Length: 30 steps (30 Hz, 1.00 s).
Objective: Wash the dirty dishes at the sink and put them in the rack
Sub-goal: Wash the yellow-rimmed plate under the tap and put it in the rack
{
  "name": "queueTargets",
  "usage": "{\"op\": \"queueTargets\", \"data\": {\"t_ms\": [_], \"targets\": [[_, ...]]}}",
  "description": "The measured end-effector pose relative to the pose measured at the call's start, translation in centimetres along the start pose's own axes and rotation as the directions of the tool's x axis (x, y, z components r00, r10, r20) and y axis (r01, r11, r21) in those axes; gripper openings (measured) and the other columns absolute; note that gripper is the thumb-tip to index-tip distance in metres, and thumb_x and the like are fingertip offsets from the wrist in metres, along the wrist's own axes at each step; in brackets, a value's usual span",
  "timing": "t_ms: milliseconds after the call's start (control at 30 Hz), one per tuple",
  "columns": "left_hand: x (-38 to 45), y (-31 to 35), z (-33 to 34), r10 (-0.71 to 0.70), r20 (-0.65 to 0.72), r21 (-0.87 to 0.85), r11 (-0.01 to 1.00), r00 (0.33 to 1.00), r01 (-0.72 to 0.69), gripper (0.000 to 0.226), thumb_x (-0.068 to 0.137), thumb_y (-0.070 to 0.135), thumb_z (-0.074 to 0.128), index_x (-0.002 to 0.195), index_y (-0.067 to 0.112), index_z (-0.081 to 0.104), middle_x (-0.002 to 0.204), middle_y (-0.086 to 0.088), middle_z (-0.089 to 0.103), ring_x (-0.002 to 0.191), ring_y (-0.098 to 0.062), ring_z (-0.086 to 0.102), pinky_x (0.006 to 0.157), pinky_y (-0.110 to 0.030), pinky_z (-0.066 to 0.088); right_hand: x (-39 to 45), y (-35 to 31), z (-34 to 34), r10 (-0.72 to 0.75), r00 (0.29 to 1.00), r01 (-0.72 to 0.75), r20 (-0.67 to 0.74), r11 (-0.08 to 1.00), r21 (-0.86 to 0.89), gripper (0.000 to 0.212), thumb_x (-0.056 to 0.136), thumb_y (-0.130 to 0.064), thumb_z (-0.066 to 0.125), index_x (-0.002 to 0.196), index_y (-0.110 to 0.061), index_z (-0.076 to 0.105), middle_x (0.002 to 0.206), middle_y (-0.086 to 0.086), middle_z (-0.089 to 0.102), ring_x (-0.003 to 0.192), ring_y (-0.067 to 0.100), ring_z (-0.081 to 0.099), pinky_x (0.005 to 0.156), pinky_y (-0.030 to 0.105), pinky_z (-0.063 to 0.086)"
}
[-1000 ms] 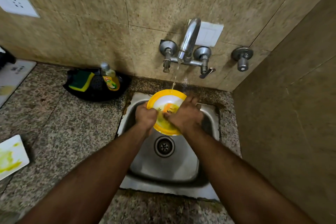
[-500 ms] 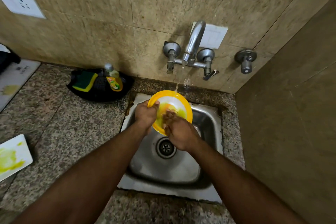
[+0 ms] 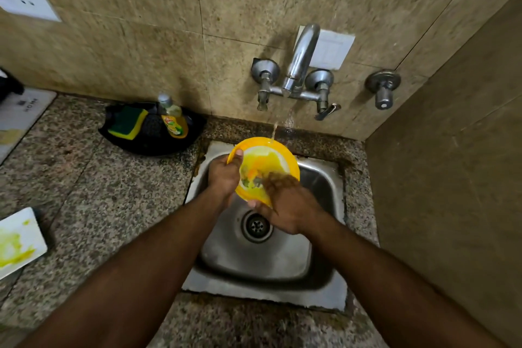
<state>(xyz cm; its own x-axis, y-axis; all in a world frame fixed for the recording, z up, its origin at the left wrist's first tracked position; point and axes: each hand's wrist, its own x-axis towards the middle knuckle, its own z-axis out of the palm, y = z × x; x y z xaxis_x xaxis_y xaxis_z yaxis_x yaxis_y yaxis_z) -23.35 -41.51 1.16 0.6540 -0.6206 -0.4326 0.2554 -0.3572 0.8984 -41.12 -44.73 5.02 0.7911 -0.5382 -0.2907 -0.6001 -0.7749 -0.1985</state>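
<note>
A yellow plate (image 3: 268,158) smeared with orange and green residue is tilted over the steel sink (image 3: 324,186), under a thin stream of water from the tap (image 3: 300,62). My left hand (image 3: 224,175) grips the plate's left rim, thumb on its upper edge. My right hand (image 3: 285,203) lies over the plate's lower right part, fingers spread and blurred on its face, thumb under the lower rim. A second dirty dish, a white rectangular plate (image 3: 17,243) with yellow-green smears, sits on the counter at the far left.
A black tray (image 3: 152,138) behind the sink's left corner holds a green-and-yellow sponge (image 3: 127,123) and a bottle of dish soap (image 3: 172,121). A tiled wall rises close on the right. The sink drain (image 3: 256,225) is uncovered. No rack is in view.
My right hand has slid down and right across the plate's face, from its middle to its lower part. The left hand kept its grip on the rim. The camera view shifted slightly.
</note>
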Motion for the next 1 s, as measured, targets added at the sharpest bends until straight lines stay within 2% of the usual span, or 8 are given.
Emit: {"op": "queueTargets", "data": {"t_ms": [167, 300, 467, 533, 667, 733, 867, 1000], "targets": [[-1.1, 0.5, 1.6, 0.019, 0.004, 0.073, 0.997, 1.0, -0.019, 0.046, 0.099, 0.051, 0.058, 0.076, 0.013, 0.067, 0.067, -0.003, 0.062, 0.06, -0.016, 0.055, 0.06, -0.03, 0.046, 2.9, -1.0, 0.0, 0.046, 0.993, -0.054, 0.111, 0.996, 0.065, 0.103, 0.088, -0.081, 0.023, 0.162, -0.01, 0.011, 0.17, 0.017, 0.003, 0.156, 0.035, -0.009, 0.126, 0.05, 0.002], [-0.2, 0.4, 1.0, 0.046, 0.003, 0.066, 0.997, 0.999, -0.046, 0.036, 0.101, 0.048, 0.056, 0.081, 0.019, 0.063, 0.073, -0.007, 0.055, 0.063, -0.016, 0.05, 0.063, -0.029, 0.043, 0.6, 0.2, 1.1, -0.161, 0.987, 0.159, 0.008, 0.98, 0.12, 0.094, 0.078, -0.052, 0.059, 0.159, -0.012, 0.031, 0.165, 0.014, 0.03, 0.154, 0.028, 0.022, 0.126, 0.037, 0.015], [-0.8, 0.0, 2.0, 0.023, 0.006, 0.056, 0.998, 1.0, -0.023, 0.048, 0.102, 0.044, 0.056, 0.063, 0.016, 0.057, 0.057, 0.003, 0.055, 0.058, -0.011, 0.05, 0.058, -0.025, 0.043, 1.4, 0.1, -1.0, 0.097, 0.984, -0.077, 0.147, 0.988, -0.136, 0.095, 0.07, -0.041, 0.071, 0.153, -0.009, 0.036, 0.154, 0.02, 0.043, 0.144, 0.038, 0.036, 0.122, 0.042, 0.025], [-1.3, 0.5, 2.9, 0.021, 0.023, 0.043, 0.999, 1.0, -0.022, 0.049, 0.101, 0.047, 0.055, 0.066, 0.014, 0.062, 0.061, 0.004, 0.059, 0.064, -0.013, 0.055, 0.066, -0.029, 0.046, 2.8, -1.4, -1.9, 0.131, 0.98, -0.135, 0.147, 0.991, 0.015, 0.099, 0.069, -0.044, 0.063, 0.155, -0.008, 0.031, 0.161, 0.024, 0.029, 0.15, 0.044, 0.022, 0.124, 0.049, 0.02], [-1.6, 1.9, 3.1, 0.066, 0.013, 0.003, 0.998, 0.998, -0.066, 0.042, 0.103, 0.046, 0.053, 0.107, 0.01, 0.076, 0.097, -0.006, 0.077, 0.09, -0.02, 0.071, 0.084, -0.032, 0.058, 3.0, -3.6, -1.6, 0.113, 0.99, -0.072, -0.082, 0.916, 0.394, 0.056, 0.064, -0.034, 0.054, 0.112, -0.009, 0.066, 0.118, 0.019, 0.068, 0.114, 0.04, 0.06, 0.096, 0.039, 0.049], [-1.1, 2.3, 2.4, 0.128, -0.011, 0.039, 0.991, 0.992, -0.127, 0.047, 0.101, 0.049, 0.053, 0.11, 0.009, 0.075, 0.102, -0.012, 0.076, 0.095, -0.028, 0.071, 0.088, -0.041, 0.059, 1.4, -4.0, -0.8, 0.112, 0.98, -0.021, -0.166, 0.882, 0.471, 0.053, 0.07, -0.017, 0.06, 0.122, -0.013, 0.064, 0.124, 0.015, 0.068, 0.115, 0.036, 0.06, 0.093, 0.036, 0.05], [0.5, 2.5, 0.5, 0.18, 0.018, 0.149, 0.972, 0.984, -0.18, 0.051, 0.094, 0.054, 0.059, 0.08, 0.006, 0.069, 0.075, -0.014, 0.07, 0.073, -0.032, 0.067, 0.074, -0.04, 0.058, -1.9, -1.6, 1.9, -0.009, 0.946, 0.089, -0.325, 0.969, 0.23, 0.062, 0.074, -0.009, 0.068, 0.136, -0.019, 0.064, 0.131, 0.009, 0.069, 0.115, 0.032, 0.066, 0.095, 0.038, 0.054], [1.2, 3.4, -0.5, 0.171, 0.156, 0.269, 0.94, 0.973, -0.208, 0.05, 0.101, 0.035, 0.061, 0.056, 0.013, 0.053, 0.056, -0.003, 0.051, 0.054, -0.016, 0.047, 0.056, -0.027, 0.038, -1.0, 5.1, 1.6, -0.195, 0.959, 0.138, -0.204, 0.954, -0.267, 0.051, 0.073, -0.021, 0.073, 0.124, -0.018, 0.07, 0.13, 0.008, 0.069, 0.122, 0.026, 0.065, 0.109, 0.047, 0.044]]}}
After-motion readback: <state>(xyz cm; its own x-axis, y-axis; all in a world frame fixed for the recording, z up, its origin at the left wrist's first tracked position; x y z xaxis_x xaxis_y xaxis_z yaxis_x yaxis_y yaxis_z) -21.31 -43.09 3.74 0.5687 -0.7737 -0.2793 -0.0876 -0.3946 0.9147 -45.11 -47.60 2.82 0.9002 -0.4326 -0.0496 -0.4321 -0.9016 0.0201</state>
